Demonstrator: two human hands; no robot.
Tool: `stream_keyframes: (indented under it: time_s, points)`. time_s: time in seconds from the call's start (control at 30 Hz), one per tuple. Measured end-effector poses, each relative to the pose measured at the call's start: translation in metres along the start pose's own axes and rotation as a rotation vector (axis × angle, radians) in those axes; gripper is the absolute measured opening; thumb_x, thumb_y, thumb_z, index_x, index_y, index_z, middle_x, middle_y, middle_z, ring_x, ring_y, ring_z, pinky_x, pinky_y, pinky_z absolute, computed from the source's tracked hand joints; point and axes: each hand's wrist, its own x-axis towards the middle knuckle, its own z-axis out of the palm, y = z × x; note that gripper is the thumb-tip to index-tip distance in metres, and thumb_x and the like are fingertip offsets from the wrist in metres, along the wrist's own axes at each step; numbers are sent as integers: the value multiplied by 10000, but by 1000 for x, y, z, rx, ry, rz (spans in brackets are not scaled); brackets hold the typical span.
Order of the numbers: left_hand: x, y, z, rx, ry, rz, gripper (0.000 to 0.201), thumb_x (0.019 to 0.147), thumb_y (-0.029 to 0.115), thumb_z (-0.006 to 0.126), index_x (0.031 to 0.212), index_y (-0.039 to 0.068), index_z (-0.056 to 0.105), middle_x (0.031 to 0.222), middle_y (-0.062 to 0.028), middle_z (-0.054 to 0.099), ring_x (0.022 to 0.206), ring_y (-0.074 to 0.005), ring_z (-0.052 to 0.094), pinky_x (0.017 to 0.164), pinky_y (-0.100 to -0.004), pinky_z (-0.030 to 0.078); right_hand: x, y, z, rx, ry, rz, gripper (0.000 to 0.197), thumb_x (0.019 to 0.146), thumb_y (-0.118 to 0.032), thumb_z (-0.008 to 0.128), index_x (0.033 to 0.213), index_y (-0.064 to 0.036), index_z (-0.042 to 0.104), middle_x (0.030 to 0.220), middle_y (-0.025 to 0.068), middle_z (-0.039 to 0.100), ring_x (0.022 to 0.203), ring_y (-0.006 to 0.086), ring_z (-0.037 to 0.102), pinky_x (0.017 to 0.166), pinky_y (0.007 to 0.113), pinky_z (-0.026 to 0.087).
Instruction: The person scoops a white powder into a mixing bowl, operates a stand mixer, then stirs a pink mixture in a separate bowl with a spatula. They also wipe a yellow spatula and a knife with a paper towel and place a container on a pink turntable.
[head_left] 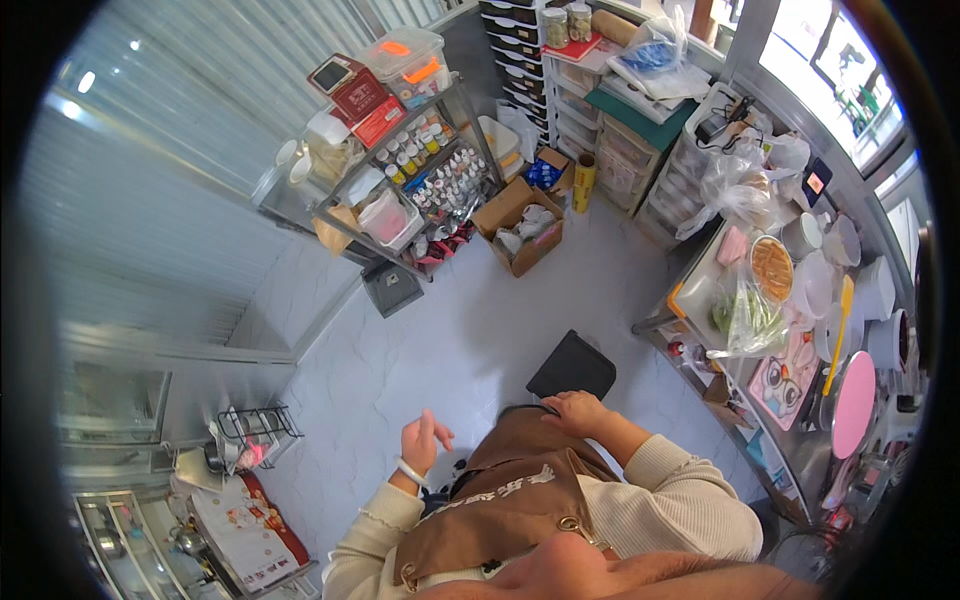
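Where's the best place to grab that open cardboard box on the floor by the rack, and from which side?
Probably take the cardboard box by its two long walls, reaching down from above. Its flaps are folded open and white bags fill the inside, so the rim is exposed. The metal rack crowds one side; come from the open floor side.

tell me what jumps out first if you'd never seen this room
The person's own brown apron fills the lower middle, with the left hand raised open and empty above the pale floor and the right hand resting at the apron's top edge. At right, a crowded counter carries a round pink board and a clear bag of greens. At upper left stands a metal rack packed with small bottles.
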Motion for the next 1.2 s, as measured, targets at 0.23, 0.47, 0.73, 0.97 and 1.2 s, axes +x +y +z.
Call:
stream_keyframes:
  time_s: [0.23,0.47,0.73,0.97,1.2]
  points:
    - [144,48,26,-34,-98,-18,803,1055,516,128,861,-32,682,779,-141,710,759,-221,704,795,-320,540,89,25,-42,315,-46,201,471,998,-481,483,1195,-82,636,1020,131,699,932,286,676,840,411,533]
    - [314,83,23,-20,-42,28,527,1033,316,248,1172,-34,617,865,-147,710,781,-200,685,789,-326,559,293,108,-133,1543,375,333,575,1038,-521,378,1126,-18,641,878,70,690,770,171,663,734,316,538]
    - [686,18,156,-501,-4,-334,403,992,194,459,1358,26,477,1132,-144,663,894,-213,665,794,-337,561,570,329,-217,1849,581,648,569,1011,-560,424,1036,-43,660,805,61,684,651,160,624,574,291,488]
    - [960,-109,225,-899,329,-500,431,976,164,524,1366,1,443,1364,-176,528,1167,-299,568,972,-433,489,704,482,-226,1853,483,622,695,965,-671,397,1163,-51,640,886,59,694,749,149,643,663,280,506]
    - [1077,-197,240,-1025,679,-653,206,968,160,526,1042,-22,589,1076,-141,628,1000,-257,612,909,-391,509,763,543,-201,1918,455,696,717,955,-685,403,1179,-46,639,932,81,689,804,166,638,728,280,495]
